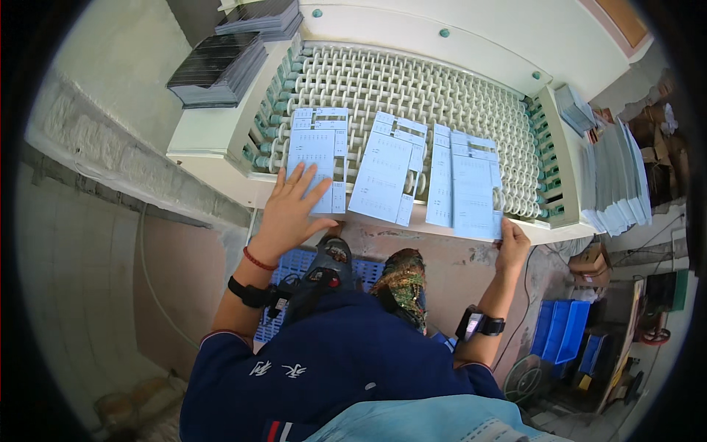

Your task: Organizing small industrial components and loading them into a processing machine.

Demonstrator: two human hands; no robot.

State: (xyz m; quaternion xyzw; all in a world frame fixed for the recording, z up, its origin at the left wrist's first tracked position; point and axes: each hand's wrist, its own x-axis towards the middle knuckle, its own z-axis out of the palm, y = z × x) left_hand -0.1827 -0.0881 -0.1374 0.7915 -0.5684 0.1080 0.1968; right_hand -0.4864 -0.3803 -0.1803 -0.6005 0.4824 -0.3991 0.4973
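Observation:
Thin light-blue flat panels with small printed marks and cut-out slots lie across the near part of a roller conveyor (412, 88). My left hand (293, 208) rests with fingers spread on the lower part of the leftmost panel (313, 144). To its right a second panel (381, 173) lies slightly tilted, touched by neither hand. At the right, a panel (471, 184) sits close against or over another panel (440, 177); which of these I cannot tell. My right hand (512, 244) pinches the right-hand panel at its lower right corner, past the conveyor's near edge.
Dark stacks of flat plates (219, 68) stand on the conveyor's left side ledge. Along the right side are a small stack (574, 109) and a larger leaning stack of grey-blue panels (615, 177). Blue plastic bins (560, 330) and a fan (523, 379) are lower right.

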